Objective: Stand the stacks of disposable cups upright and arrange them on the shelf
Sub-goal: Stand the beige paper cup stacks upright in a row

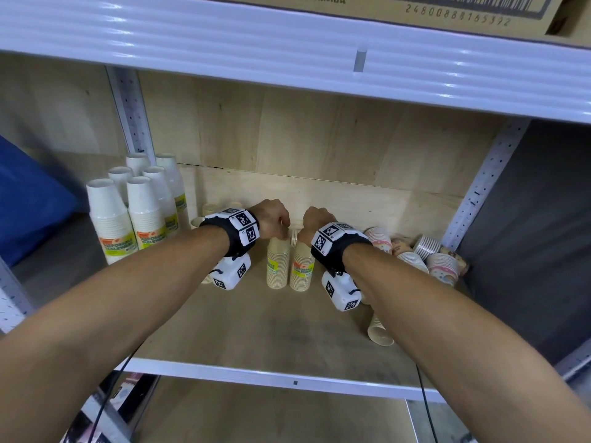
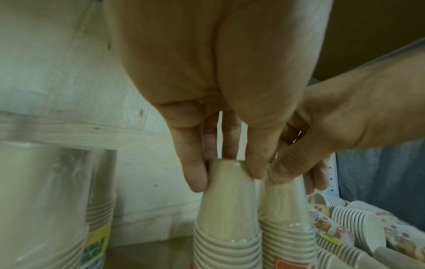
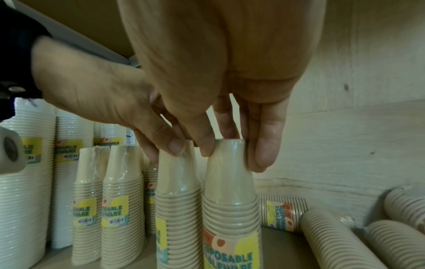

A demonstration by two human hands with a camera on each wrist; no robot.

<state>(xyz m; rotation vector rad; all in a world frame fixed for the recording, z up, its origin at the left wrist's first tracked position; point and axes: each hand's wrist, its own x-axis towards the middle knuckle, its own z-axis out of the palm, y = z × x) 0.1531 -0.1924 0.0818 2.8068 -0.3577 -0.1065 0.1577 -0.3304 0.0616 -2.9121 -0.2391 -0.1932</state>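
Observation:
Two wrapped stacks of beige paper cups stand upright side by side in the middle of the wooden shelf (image 1: 256, 330). My left hand (image 1: 276, 222) pinches the top of the left stack (image 1: 277, 266) from above, thumb on one side and fingers on the other. My right hand (image 1: 315, 222) grips the top of the right stack (image 1: 302, 268) the same way. The left wrist view shows my left hand (image 2: 226, 174) round its stack (image 2: 227, 209). The right wrist view shows my right hand (image 3: 232, 154) round its stack (image 3: 230, 182), with the left-hand stack (image 3: 177, 182) beside it.
Tall white cup stacks (image 1: 128, 219) stand upright at the left, shorter beige ones (image 3: 124, 209) behind them. Patterned stacks (image 1: 415, 251) lie tumbled at the right rear, and a beige stack (image 1: 379, 330) lies near my right forearm. The upper shelf's edge (image 1: 287, 68) hangs overhead.

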